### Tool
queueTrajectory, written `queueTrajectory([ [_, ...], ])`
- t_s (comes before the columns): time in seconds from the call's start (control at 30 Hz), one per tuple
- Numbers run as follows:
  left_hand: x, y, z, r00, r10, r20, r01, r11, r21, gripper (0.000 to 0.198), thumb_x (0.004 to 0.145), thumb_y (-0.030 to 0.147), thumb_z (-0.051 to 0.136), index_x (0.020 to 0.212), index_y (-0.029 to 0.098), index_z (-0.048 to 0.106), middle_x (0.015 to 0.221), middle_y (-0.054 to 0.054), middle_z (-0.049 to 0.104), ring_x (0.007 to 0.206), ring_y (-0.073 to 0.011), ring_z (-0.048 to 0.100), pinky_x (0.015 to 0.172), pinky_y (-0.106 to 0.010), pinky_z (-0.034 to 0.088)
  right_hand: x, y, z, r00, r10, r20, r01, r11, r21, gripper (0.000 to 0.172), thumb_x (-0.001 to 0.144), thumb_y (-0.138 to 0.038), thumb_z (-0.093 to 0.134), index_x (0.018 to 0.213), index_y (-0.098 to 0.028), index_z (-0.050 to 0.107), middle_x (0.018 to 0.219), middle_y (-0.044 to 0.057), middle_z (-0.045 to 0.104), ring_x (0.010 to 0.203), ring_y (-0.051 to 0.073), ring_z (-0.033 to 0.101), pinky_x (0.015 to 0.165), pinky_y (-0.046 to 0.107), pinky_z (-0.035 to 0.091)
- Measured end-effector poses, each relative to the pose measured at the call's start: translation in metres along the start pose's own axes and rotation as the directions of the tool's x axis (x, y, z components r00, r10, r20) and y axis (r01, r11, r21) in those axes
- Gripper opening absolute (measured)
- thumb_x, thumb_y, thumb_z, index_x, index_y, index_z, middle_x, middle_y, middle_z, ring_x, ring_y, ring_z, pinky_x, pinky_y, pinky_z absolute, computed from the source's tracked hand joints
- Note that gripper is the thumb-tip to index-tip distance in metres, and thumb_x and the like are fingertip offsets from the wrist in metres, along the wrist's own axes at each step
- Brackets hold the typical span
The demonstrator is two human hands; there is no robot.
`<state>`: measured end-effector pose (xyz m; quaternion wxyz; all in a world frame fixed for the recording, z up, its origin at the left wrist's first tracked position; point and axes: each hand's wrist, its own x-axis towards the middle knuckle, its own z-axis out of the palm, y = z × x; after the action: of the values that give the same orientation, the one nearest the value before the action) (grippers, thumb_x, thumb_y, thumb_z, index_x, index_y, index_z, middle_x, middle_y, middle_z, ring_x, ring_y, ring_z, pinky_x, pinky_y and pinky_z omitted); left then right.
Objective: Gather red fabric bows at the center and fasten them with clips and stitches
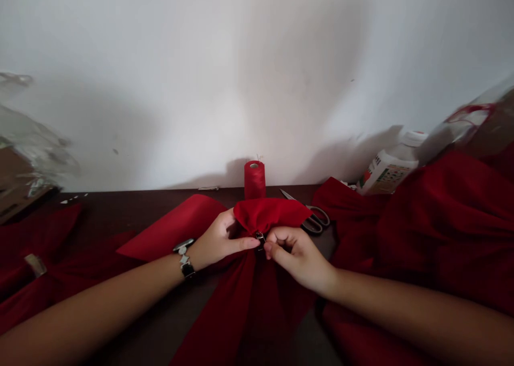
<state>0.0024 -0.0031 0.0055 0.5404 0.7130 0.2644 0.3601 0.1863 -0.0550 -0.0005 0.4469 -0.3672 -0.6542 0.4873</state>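
A red fabric bow (273,211) is gathered at its middle, with long tails (231,307) hanging down toward me. At the gathered centre sits a small shiny metal piece (260,238), perhaps a clip or pin; its exact kind is unclear. My left hand (217,241) grips the bow from the left, thumb pressed near the metal piece. Right beside that piece, the thumb and forefinger of my right hand (299,256) are pinched together. Whatever lies between them is too small to make out. A spool of red thread (254,183) stands upright just behind the bow, with pins or needles on top.
Scissors (314,222) lie right of the spool. A white bottle (391,165) leans near the wall, behind a heap of red fabric (453,221). More red fabric (60,248) lies at left, near a box (14,178) with clear plastic. The wall (193,87) closes off the table's back.
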Motion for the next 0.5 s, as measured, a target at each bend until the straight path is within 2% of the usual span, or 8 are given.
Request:
queueTrajectory([
  [0.13,0.0,0.001,0.001,1.0,-0.009,-0.016,0.008,0.999,-0.033,0.034,0.079,0.036,0.067,0.106,0.016,0.061,0.105,-0.006,0.067,0.1,-0.0202,0.06,0.09,-0.032,0.047,-0.001,-0.001,0.0,1.0,-0.012,0.01,0.013,0.999,-0.04,0.022,0.08,-0.021,0.048,0.058,-0.016,0.045,0.056,-0.003,0.045,0.054,0.008,0.04,0.053,0.019,0.035],
  [0.27,0.0,0.004,0.004,0.997,-0.034,-0.072,0.036,0.999,0.025,0.023,0.078,0.033,0.066,0.09,0.014,0.063,0.089,-0.004,0.069,0.085,-0.0172,0.063,0.079,-0.028,0.05,-0.004,-0.004,-0.001,0.999,-0.034,0.022,0.036,0.995,-0.097,0.022,0.077,-0.017,0.048,0.056,-0.016,0.041,0.053,-0.005,0.038,0.05,0.006,0.034,0.05,0.018,0.03],
  [0.37,-0.001,0.008,0.007,0.995,0.023,-0.092,-0.013,0.994,0.108,0.017,0.075,0.029,0.066,0.076,0.014,0.059,0.076,-0.002,0.067,0.071,-0.0144,0.062,0.068,-0.025,0.051,-0.006,-0.003,-0.002,0.998,-0.057,0.033,0.061,0.992,-0.113,0.02,0.073,-0.014,0.048,0.054,-0.016,0.042,0.052,-0.005,0.039,0.049,0.006,0.034,0.049,0.017,0.03],
  [0.5,-0.003,0.01,0.01,0.987,0.1,-0.123,-0.076,0.98,0.181,0.013,0.073,0.024,0.065,0.072,0.015,0.055,0.066,0.001,0.061,0.059,-0.0108,0.056,0.058,-0.022,0.05,-0.008,0.0,-0.002,0.993,-0.081,0.081,0.091,0.987,-0.131,0.018,0.07,-0.011,0.048,0.053,-0.016,0.043,0.05,-0.005,0.041,0.048,0.005,0.035,0.047,0.016,0.03],
])
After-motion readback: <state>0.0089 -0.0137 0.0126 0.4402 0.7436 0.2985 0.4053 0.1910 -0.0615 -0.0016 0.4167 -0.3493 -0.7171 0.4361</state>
